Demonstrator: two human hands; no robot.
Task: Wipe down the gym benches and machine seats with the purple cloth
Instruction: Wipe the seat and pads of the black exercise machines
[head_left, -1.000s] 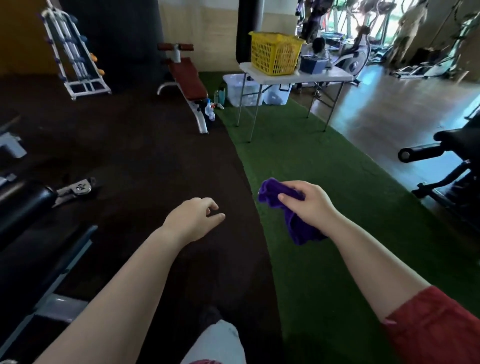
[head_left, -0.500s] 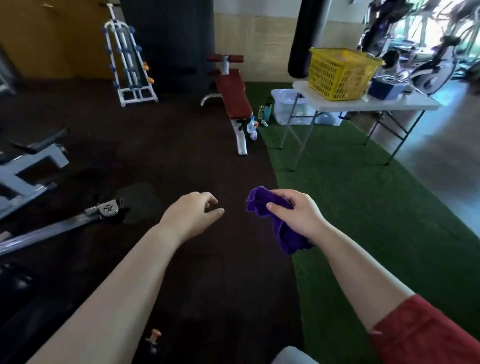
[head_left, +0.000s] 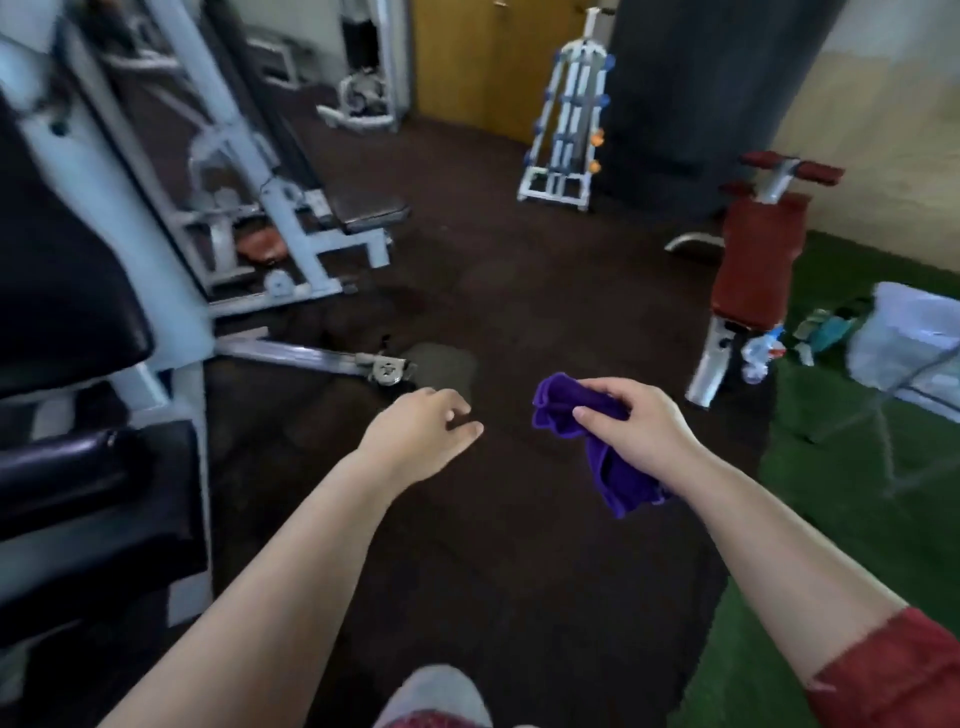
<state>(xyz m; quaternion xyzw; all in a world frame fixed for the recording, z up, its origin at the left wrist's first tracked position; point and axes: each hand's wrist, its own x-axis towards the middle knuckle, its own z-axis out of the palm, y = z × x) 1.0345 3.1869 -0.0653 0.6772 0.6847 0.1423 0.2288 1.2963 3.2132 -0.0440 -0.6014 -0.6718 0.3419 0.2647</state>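
2 hands out | right hand holds purple cloth | left hand loose

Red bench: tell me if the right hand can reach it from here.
Probably not: the right hand holds the cloth in mid-air, well short of the bench across the floor. Nothing blocks walking over.
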